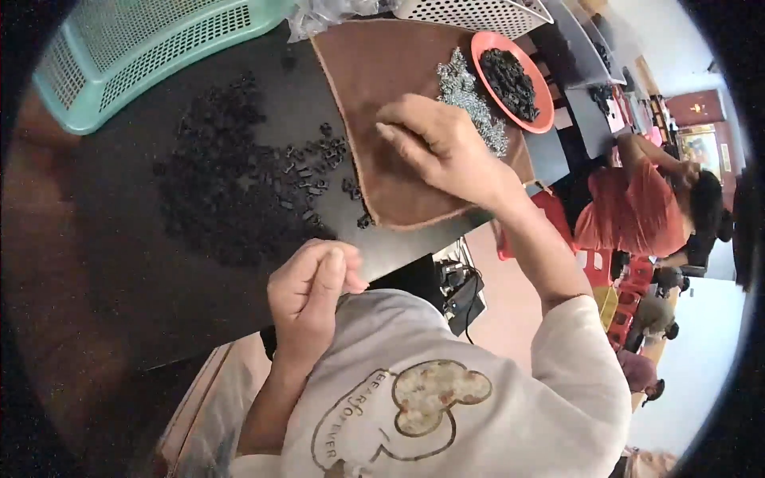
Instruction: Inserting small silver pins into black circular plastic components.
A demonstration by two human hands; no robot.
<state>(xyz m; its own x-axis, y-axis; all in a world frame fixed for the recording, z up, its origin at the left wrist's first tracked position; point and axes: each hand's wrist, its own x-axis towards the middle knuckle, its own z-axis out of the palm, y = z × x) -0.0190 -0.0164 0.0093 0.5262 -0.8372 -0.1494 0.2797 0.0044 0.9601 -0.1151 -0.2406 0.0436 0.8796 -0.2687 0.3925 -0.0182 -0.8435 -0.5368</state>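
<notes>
My left hand (311,291) is closed at the table's near edge, thumb pressed over curled fingers; whatever it may hold is hidden. It is nearest to a broad heap of small black parts (231,175), some lying loose toward the cloth. Over the brown cloth (358,72) hovers my right hand (446,147), thumb and fingers drawn together in a pinch, anything between them too small to make out. Just beyond that hand, a pile of small shiny metal pieces (470,95) lies on the cloth, beside an orange-red bowl (545,103) filled with black parts.
A green plastic basket (88,95) stands at the far left of the dark table (319,95). At the back are a white perforated basket (478,14) and a clear plastic bag (327,14). A person in red (637,207) sits to the right, with other people farther off.
</notes>
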